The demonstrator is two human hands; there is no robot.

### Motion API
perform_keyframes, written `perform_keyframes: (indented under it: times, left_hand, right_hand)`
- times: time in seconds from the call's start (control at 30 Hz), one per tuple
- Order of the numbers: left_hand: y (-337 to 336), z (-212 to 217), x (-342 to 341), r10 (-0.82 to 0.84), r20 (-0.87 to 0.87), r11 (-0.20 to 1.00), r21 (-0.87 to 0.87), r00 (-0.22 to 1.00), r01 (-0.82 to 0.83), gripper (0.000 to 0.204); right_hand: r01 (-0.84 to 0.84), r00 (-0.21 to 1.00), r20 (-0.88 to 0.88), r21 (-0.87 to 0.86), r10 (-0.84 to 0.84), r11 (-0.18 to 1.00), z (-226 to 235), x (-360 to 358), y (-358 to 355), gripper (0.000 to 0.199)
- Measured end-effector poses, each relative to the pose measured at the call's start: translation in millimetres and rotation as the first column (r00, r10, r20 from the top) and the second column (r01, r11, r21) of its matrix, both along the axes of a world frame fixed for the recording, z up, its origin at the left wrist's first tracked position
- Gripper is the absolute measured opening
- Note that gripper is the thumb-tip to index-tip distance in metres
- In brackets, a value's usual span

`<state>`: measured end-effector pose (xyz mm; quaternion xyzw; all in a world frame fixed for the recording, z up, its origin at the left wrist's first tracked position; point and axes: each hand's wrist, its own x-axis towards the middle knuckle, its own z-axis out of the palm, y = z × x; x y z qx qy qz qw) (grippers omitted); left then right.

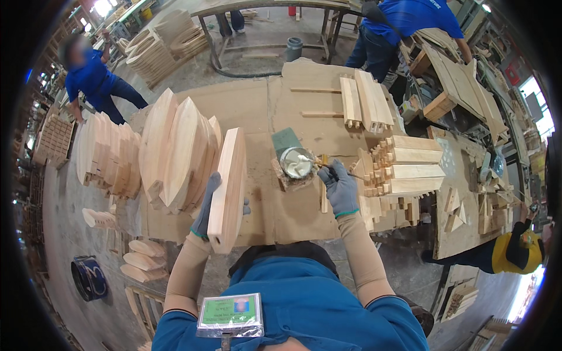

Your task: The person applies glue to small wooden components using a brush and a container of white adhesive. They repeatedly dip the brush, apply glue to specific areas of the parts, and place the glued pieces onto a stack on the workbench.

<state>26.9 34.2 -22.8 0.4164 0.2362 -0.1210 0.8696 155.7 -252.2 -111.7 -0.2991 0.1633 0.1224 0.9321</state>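
My left hand, in a grey glove, is closed around a long pale wooden piece. The piece stands tilted on end, with a small hole in its near end. My right hand, also gloved, is closed on a thin-handled brush. The brush's head points left, at the rim of a round can of thick white glue-like paste. Beneath the can is a crusted block, and a green flat piece lies just behind it.
Leaf-shaped wooden panels stand stacked at left beside more shaped pieces. Pegged wooden blocks lie at right on the cardboard-covered table; further slats lie behind them. Co-workers stand at far left, far right and right side.
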Motion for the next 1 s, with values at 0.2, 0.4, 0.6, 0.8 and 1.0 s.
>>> perform_keyframes:
  times: [0.2, 0.4, 0.6, 0.8, 1.0]
  left_hand:
    - [-16.9, -13.3, 33.1, 0.075, 0.029, 0.997, -0.029, 0.997, -0.074, 0.068]
    - [-28.3, -17.0, 55.0, 0.042, 0.051, 0.999, -0.031, 0.998, -0.04, 0.057]
    - [-38.8, 10.9, 50.2, 0.044, 0.159, 0.996, -0.088, 0.986, -0.03, 0.057]
    - [-46.4, 26.1, 46.3, -0.032, 0.148, 0.994, -0.103, 0.989, 0.047, 0.071]
    - [-47.1, 22.5, 41.7, 0.008, 0.136, 0.996, -0.088, 0.991, 0.004, 0.074]
  right_hand:
    - [-0.03, 0.993, -0.106, 0.112, 0.042, 0.993, -21.5, 7.2, 2.5, 0.014]
    - [0.027, 0.992, 0.125, -0.072, -0.017, 0.997, -7.0, 3.5, -0.8, 0.013]
    - [-0.202, 0.892, 0.368, -0.197, 0.263, 0.959, 110.6, -56.2, 23.7, 0.013]
    - [-0.392, 0.811, 0.375, -0.222, 0.45, 0.893, 117.5, -73.2, 32.3, 0.009]
    - [-0.373, 0.834, 0.321, -0.271, 0.448, 0.888, 123.8, -65.8, 38.3, 0.008]
